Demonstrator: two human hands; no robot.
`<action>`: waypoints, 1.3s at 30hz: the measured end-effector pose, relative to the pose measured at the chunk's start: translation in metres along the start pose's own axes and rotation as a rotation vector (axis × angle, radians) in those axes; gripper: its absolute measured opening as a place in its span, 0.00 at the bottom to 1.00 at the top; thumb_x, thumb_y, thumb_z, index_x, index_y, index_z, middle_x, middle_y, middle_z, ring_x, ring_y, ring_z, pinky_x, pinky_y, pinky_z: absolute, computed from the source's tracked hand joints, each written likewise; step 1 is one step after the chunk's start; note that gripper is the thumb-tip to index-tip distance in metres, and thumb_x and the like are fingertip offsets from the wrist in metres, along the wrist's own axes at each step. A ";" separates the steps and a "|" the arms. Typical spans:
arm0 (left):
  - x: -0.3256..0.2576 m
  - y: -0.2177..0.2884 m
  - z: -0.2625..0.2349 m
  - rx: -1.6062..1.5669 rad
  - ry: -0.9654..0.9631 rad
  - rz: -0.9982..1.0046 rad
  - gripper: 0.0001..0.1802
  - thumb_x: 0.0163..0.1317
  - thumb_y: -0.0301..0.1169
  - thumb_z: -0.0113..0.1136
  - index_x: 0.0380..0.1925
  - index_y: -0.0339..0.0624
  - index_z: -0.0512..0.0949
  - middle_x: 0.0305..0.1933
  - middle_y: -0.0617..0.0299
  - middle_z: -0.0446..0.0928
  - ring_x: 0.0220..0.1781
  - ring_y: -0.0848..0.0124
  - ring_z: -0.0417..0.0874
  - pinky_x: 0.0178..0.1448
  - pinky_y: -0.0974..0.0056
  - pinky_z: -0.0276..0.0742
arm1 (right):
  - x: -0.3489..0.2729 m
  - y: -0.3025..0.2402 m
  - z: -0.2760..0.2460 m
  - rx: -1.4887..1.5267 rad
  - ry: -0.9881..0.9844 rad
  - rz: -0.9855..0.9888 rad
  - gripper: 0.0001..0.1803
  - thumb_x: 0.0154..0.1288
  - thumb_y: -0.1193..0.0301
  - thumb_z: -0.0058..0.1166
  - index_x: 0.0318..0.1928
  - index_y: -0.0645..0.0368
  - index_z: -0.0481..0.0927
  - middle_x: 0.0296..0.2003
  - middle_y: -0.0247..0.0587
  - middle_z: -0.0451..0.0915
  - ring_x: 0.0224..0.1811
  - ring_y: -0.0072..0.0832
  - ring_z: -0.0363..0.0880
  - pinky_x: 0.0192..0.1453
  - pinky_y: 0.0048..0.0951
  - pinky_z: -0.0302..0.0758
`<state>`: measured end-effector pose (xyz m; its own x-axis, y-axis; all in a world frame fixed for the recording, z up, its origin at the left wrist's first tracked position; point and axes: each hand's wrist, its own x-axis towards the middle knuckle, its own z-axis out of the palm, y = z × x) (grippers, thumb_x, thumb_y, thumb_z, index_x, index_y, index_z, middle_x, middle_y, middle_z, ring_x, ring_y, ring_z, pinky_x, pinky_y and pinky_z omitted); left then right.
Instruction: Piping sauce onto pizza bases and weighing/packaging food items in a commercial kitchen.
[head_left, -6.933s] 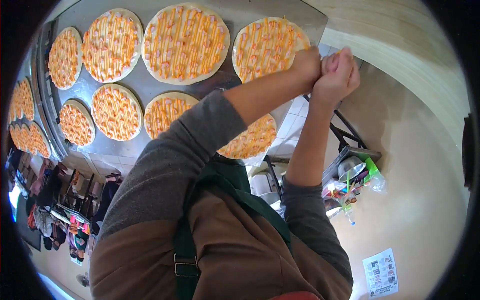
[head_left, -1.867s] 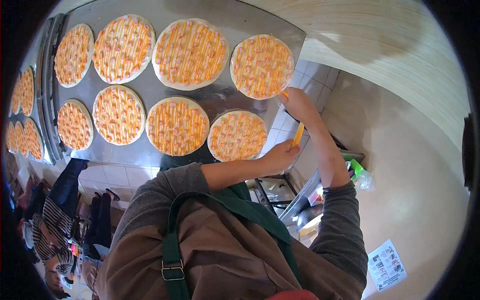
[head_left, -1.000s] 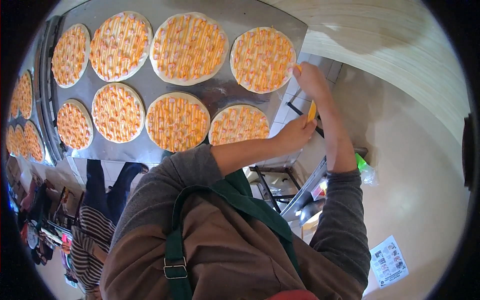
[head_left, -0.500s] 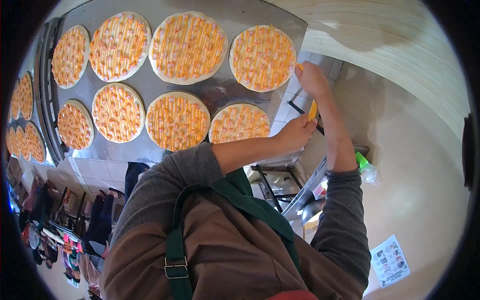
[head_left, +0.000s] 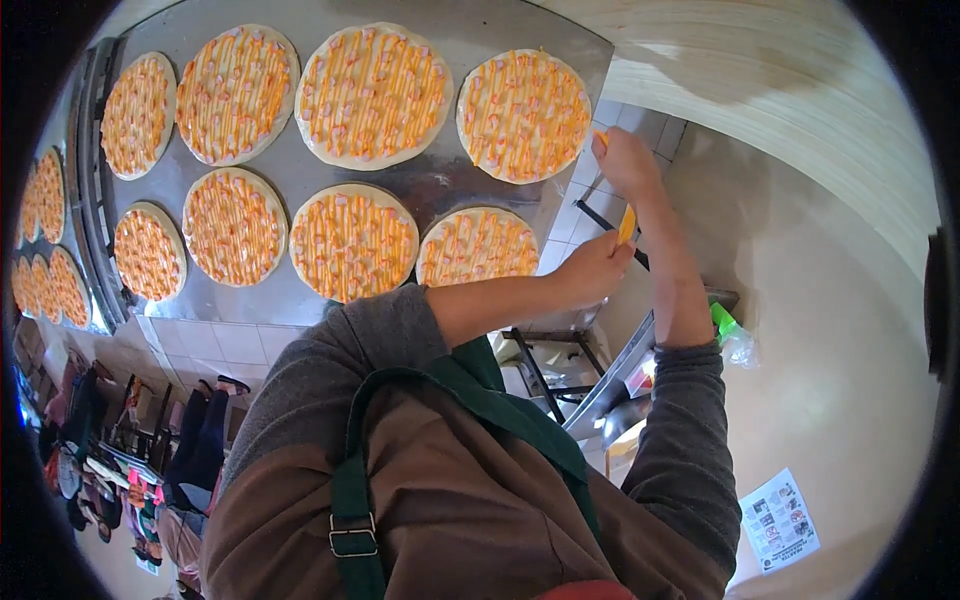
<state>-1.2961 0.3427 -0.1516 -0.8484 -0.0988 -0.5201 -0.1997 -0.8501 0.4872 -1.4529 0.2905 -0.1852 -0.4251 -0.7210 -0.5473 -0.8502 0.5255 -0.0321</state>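
Note:
Both my hands are beyond the right edge of the metal table, each closed on something orange. My left hand (head_left: 592, 270) grips a narrow yellow-orange piece (head_left: 627, 222) that looks like part of a sauce-filled piping bag. Farther out, my right hand (head_left: 628, 165) is closed, with a small orange bit (head_left: 600, 138) showing at its fingers. Whether both pieces belong to one bag is hidden. Nearest to my right hand lies a round pizza base (head_left: 525, 116) with pink cubes and orange sauce stripes. My left forearm passes in front of another topped pizza (head_left: 480, 245).
More topped pizzas (head_left: 375, 95) lie in two rows on the metal table (head_left: 440, 185), and others (head_left: 65, 285) stand farther left. A pale wood-grain surface (head_left: 720, 50) is at the upper right. Below my hands are a black-legged stool (head_left: 540, 365) and a green-topped plastic bag (head_left: 735, 335).
My hands hold nearly the same places, and the pizzas look unchanged. A dark shape below the table's near edge, left of my left sleeve, is gone from view.

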 end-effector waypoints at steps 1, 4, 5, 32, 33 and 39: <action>-0.004 -0.004 -0.001 0.000 0.002 0.002 0.16 0.69 0.43 0.43 0.32 0.41 0.66 0.23 0.69 0.64 0.23 0.78 0.65 0.27 0.70 0.64 | -0.005 0.002 0.006 0.000 0.001 -0.002 0.19 0.66 0.59 0.44 0.32 0.65 0.75 0.31 0.59 0.78 0.37 0.55 0.76 0.40 0.50 0.71; -0.021 -0.014 0.001 0.080 -0.038 -0.071 0.18 0.70 0.43 0.40 0.36 0.38 0.68 0.23 0.63 0.69 0.26 0.72 0.71 0.31 0.64 0.68 | -0.019 0.009 0.019 0.026 0.004 -0.029 0.18 0.65 0.60 0.46 0.31 0.64 0.76 0.29 0.57 0.79 0.34 0.53 0.78 0.39 0.49 0.73; -0.026 -0.012 0.003 0.094 -0.025 -0.064 0.18 0.70 0.43 0.40 0.36 0.37 0.68 0.23 0.62 0.69 0.25 0.72 0.71 0.31 0.63 0.68 | -0.021 0.005 0.016 0.032 -0.018 -0.018 0.18 0.65 0.59 0.46 0.32 0.64 0.76 0.29 0.57 0.79 0.35 0.52 0.78 0.40 0.49 0.74; -0.011 0.014 -0.016 0.013 0.058 0.180 0.16 0.70 0.42 0.43 0.33 0.41 0.66 0.24 0.68 0.65 0.25 0.77 0.66 0.28 0.70 0.65 | 0.026 -0.050 -0.010 -0.130 -0.073 -0.161 0.19 0.65 0.60 0.42 0.32 0.64 0.78 0.30 0.57 0.79 0.35 0.50 0.80 0.41 0.48 0.75; -0.026 0.011 -0.015 -0.012 0.011 0.097 0.16 0.70 0.43 0.43 0.33 0.41 0.65 0.24 0.68 0.65 0.25 0.77 0.66 0.28 0.70 0.65 | 0.009 -0.051 0.000 -0.098 -0.150 -0.187 0.19 0.65 0.60 0.43 0.32 0.64 0.78 0.30 0.57 0.79 0.35 0.50 0.80 0.40 0.48 0.75; -0.043 0.005 -0.010 0.054 0.005 0.011 0.16 0.70 0.44 0.42 0.33 0.42 0.65 0.24 0.67 0.66 0.24 0.77 0.66 0.27 0.69 0.66 | -0.010 -0.061 0.006 -0.084 -0.178 -0.177 0.18 0.64 0.60 0.44 0.32 0.64 0.78 0.30 0.56 0.79 0.35 0.50 0.80 0.40 0.48 0.75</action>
<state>-1.2557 0.3379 -0.1334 -0.8482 -0.1105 -0.5180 -0.2169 -0.8198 0.5299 -1.3946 0.2685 -0.1832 -0.2120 -0.7038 -0.6780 -0.9325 0.3532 -0.0751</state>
